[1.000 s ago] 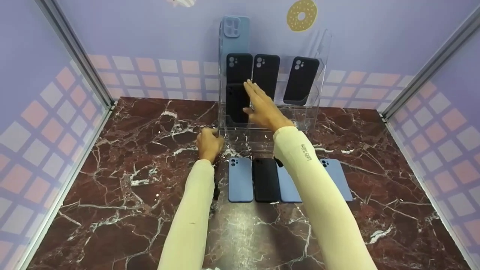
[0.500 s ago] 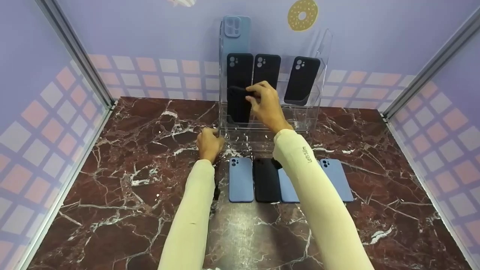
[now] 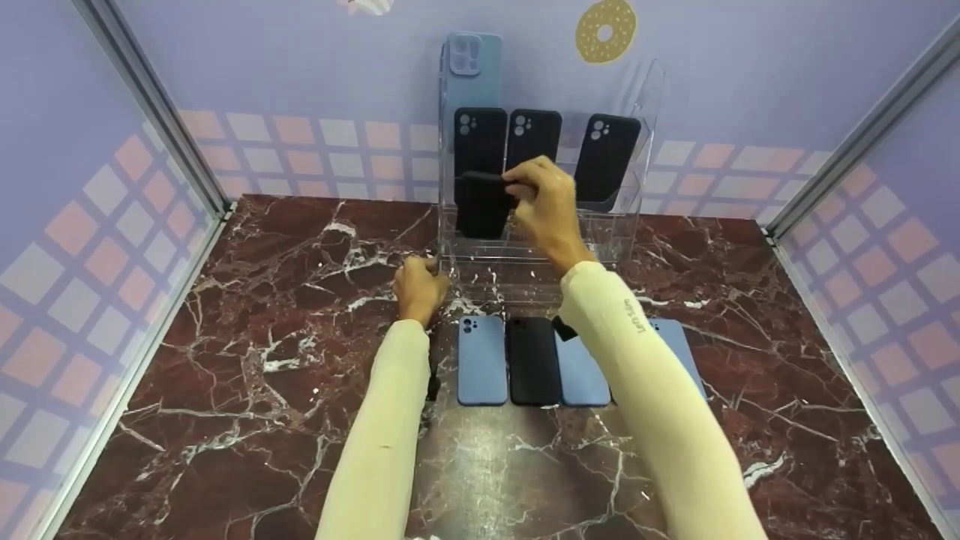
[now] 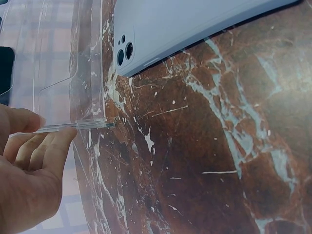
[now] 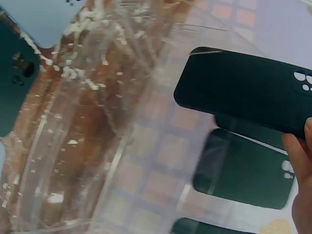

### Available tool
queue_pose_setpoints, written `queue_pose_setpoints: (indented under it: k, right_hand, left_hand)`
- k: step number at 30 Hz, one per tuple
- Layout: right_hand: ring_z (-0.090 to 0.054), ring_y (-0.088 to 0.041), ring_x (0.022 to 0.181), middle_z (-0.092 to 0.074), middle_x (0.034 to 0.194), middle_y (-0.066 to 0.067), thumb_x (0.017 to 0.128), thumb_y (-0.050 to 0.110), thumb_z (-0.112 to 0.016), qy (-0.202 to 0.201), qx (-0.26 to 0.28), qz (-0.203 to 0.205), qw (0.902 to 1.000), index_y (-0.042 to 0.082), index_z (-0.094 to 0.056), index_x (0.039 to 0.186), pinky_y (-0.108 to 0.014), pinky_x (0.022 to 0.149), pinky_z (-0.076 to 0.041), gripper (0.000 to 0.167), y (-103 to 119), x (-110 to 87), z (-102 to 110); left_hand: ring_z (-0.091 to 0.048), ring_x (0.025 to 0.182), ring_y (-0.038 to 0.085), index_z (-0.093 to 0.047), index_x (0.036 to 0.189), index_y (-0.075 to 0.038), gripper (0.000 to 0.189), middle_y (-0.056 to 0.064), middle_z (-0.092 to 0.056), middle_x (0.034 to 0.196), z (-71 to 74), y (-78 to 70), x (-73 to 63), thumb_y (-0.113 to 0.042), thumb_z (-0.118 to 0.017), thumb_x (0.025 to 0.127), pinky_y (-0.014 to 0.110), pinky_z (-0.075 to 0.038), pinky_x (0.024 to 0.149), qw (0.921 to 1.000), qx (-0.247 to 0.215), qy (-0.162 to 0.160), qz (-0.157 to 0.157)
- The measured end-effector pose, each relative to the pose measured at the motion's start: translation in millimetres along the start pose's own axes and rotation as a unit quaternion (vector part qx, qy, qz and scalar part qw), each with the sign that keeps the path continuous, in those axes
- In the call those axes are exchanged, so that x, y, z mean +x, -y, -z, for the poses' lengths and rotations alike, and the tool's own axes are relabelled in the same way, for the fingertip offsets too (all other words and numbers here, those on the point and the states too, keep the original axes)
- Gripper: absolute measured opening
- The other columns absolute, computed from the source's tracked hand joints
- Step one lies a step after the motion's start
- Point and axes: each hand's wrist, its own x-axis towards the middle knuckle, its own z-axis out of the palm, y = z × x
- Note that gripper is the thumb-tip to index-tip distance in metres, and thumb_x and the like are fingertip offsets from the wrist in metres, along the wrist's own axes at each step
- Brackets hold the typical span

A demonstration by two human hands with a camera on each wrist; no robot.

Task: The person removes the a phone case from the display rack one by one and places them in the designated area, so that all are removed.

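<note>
My right hand (image 3: 547, 206) pinches a black phone case (image 3: 482, 210) by its upper right edge, in front of the clear tiered display stand (image 3: 600, 238). In the right wrist view this case (image 5: 239, 90) stands out from the cases behind it, its camera holes by the fingers. Low on the stand's left side, my left hand (image 3: 420, 289) holds the edge; thumb and fingers lie on either side of the clear panel (image 4: 73, 126) in the left wrist view. Behind the held case stand three black cases, one of them at left (image 3: 480, 142), and a light blue case (image 3: 474, 82) higher up.
On the marbled tabletop (image 3: 262, 420), a row of cases lies before the stand: a blue case (image 3: 482, 364), a black case (image 3: 534, 364) and another blue case (image 3: 583, 375). My right sleeve (image 3: 645, 375) partly covers the row's right end. Patterned walls enclose the table.
My right hand went from straight fingers at the lower black case to pinching its edge. The case has lifted and tipped out from the stand's lower tier. My left hand stays put.
</note>
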Motion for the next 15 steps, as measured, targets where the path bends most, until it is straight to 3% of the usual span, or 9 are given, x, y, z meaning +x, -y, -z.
queue_pose_setpoints:
  k: [5, 10, 12, 15]
  right_hand:
    - [-0.068, -0.027, 0.082, -0.070, 0.087, -0.017, 0.080, -0.018, -0.070, -0.037, 0.041, 0.024, 0.9981, -0.007, -0.072, 0.087, -0.027, 0.081, -0.056, 0.013, 12, 7.3, 24]
    - [-0.069, -0.027, 0.085, -0.072, 0.089, -0.017, 0.080, -0.018, -0.070, -0.018, 0.057, 0.048, 0.9971, -0.006, -0.073, 0.089, -0.028, 0.085, -0.056, 0.016, 20, 2.9, 59]
    - [-0.069, -0.027, 0.085, -0.073, 0.090, -0.016, 0.080, -0.019, -0.069, -0.003, 0.056, 0.051, 0.9971, -0.006, -0.073, 0.089, -0.028, 0.085, -0.056, 0.017, 21, -2.8, 78]
    - [-0.068, -0.024, 0.084, -0.073, 0.090, -0.014, 0.079, -0.021, -0.068, 0.019, 0.047, 0.041, 0.9979, -0.004, -0.073, 0.089, -0.027, 0.083, -0.056, 0.020, 18, -15.2, 106]
  left_hand:
    - [-0.067, 0.105, 0.039, -0.080, 0.098, -0.005, 0.023, 0.016, -0.075, 0.105, 0.3, -0.5, -1.3, -0.005, -0.067, 0.080, 0.050, -0.045, 0.097, 1.0000, -0.002, -0.006, 0.000]
    - [-0.066, 0.104, 0.042, -0.076, 0.083, -0.001, 0.014, 0.016, -0.074, 0.105, 0.0, 0.7, -1.6, -0.004, -0.063, 0.079, 0.052, -0.046, 0.096, 1.0000, -0.003, -0.009, 0.001]
    - [-0.066, 0.106, 0.042, -0.077, 0.084, -0.002, 0.016, 0.016, -0.074, 0.108, 0.0, 0.9, -1.0, -0.005, -0.062, 0.080, 0.051, -0.045, 0.097, 1.0000, 0.001, -0.004, 0.001]
    - [-0.065, 0.111, 0.041, -0.081, 0.100, -0.008, 0.027, 0.014, -0.073, 0.116, -0.1, 1.0, -0.2, -0.006, -0.062, 0.081, 0.050, -0.044, 0.100, 1.0000, 0.003, 0.004, 0.005]
